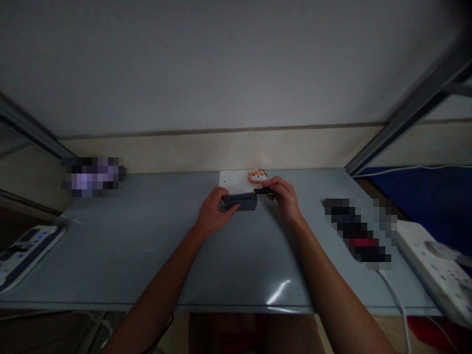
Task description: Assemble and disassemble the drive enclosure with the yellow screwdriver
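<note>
My left hand (pixel 217 210) grips a dark grey box-shaped device (pixel 241 202) by its left end, thumb along the front; a row of vent slots runs along its upper face. In my right hand (pixel 283 195) is a black screwdriver with yellow marks (pixel 264 191), held nearly level. Its front end meets the device's right end; the tip itself is too small to make out. Behind the device lies a white sheet (pixel 233 180) with a small dark dot on it. An orange and white animal-face object (pixel 257 177) rests on the sheet's right side.
The grey table (pixel 147 246) reaches back to the wall. A pixelated dark object (pixel 356 233) lies at the right, near a white power strip (pixel 435 265) and a white cable (pixel 396 295). Another power strip (pixel 29 250) is at the left edge. A blurred purple item (pixel 92 177) stands back left.
</note>
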Demonstrator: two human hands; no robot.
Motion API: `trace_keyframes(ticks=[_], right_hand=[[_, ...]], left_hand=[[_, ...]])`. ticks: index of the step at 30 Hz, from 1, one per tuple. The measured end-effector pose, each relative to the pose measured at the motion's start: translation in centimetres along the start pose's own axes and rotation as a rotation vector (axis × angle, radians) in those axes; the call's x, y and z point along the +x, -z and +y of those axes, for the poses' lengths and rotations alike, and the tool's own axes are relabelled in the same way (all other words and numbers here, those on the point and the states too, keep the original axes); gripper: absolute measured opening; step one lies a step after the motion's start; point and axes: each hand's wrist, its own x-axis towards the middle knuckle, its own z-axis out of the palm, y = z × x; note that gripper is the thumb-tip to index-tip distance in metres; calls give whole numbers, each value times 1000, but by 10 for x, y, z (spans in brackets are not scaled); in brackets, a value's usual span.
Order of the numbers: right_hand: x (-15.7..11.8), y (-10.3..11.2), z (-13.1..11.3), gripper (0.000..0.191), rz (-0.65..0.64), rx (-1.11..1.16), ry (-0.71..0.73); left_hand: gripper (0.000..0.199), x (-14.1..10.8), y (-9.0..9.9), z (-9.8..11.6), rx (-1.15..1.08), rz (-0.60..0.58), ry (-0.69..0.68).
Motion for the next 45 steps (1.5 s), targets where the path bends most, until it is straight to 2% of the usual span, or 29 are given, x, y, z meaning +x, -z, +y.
trace_keyframes(ticks=[12,22,30,35,40,45], right_hand=[[1,1,1,14,-1,-21,10],[2,2,1,14,31,22,8],[2,-3,-9,14,152,160,-16],[5,-4,-6,17,227,148,-77],[5,-12,2,27,193,74,-137],[2,-24,10,38,119,17,-167]], left_hand=[[29,1,0,0,-3,-4,2],[25,2,2,1,-37,56,-62],[19,5,4,2,-34,83,-108],[15,5,6,2,-3,78,-114],[8,2,9,1,-6,62,-79],[19,1,12,1,-33,69,-61]])
